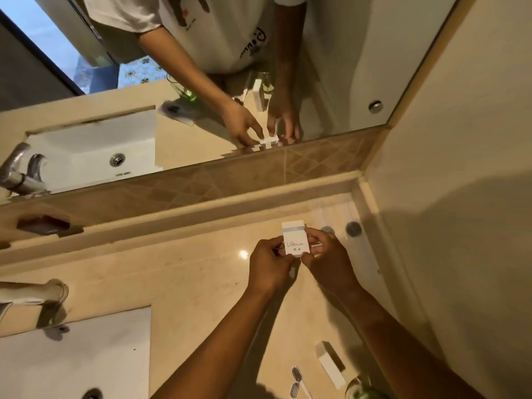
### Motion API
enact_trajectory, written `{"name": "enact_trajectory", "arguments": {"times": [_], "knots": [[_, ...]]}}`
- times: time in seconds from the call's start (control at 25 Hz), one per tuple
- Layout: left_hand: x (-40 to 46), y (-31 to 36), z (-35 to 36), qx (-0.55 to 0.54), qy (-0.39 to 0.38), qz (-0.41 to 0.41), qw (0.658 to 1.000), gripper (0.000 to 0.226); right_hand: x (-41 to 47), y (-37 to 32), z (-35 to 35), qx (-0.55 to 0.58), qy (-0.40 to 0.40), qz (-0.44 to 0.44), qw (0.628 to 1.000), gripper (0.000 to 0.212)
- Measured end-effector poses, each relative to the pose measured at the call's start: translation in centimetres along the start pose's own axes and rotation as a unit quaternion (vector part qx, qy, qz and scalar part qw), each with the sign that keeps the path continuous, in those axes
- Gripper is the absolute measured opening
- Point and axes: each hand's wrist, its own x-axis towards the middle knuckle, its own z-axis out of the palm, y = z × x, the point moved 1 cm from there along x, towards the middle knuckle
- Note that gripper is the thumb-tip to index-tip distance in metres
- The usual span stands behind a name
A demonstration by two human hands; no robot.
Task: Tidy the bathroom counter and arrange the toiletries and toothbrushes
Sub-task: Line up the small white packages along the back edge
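A small white box [296, 239] stands upright between both hands above the beige counter [184, 283], toward the back right corner; the left hand [269, 264] meets it from 8 o'clock and the right hand [328, 257] from 4 o'clock. At 2 o'clock from the box, two round grey discs [353, 228] lie near the corner, the nearer one partly hidden behind the right fingers. At 6 o'clock, well apart and near the front edge, a longer white box [331, 365] lies flat, with two toothbrush heads [296, 380] just beside it at its 8 o'clock and a glass with green in it [361, 388] at its 4 o'clock, cut by the picture's lower border. The counter is bounded by a raised ledge along the back under the mirror [201, 82], by the wall [460, 226] on the right, and by the sink basin [74, 352] at 8 o'clock with the tap [34, 295] behind it. Bare counter stretches from the hands toward 9 o'clock as far as the tap. The left hand is curled nearly closed, fingertips pinching the box's lower left edge. The right hand is likewise curled, thumb and fingers closed on the box's right side and lower corner.
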Motion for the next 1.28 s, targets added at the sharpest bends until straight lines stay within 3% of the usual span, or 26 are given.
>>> {"name": "enact_trajectory", "arguments": {"times": [0.28, 0.48, 1.08, 1.28], "knots": [[5.6, -1.1, 2.9, 0.037, 0.029, 0.012, 0.999, 0.041, 4.7, 1.5, 0.3, -0.075, 0.034, -0.035, 0.996, 0.042], [7.4, -1.1, 3.6, 0.032, 0.044, 0.018, 0.998, 0.04, 6.6, 1.9, 0.6, -0.103, 0.033, -0.029, 0.994, 0.044], [7.8, -1.9, 2.8, 0.031, 0.048, 0.001, 0.998, 0.037, 6.5, 2.0, 1.9, -0.114, 0.034, -0.024, 0.993, 0.046], [6.4, -2.2, 1.2, 0.013, 0.062, -0.031, 0.998, 0.04, 5.0, 0.6, 0.7, -0.113, 0.063, -0.039, 0.991, 0.036]]}}
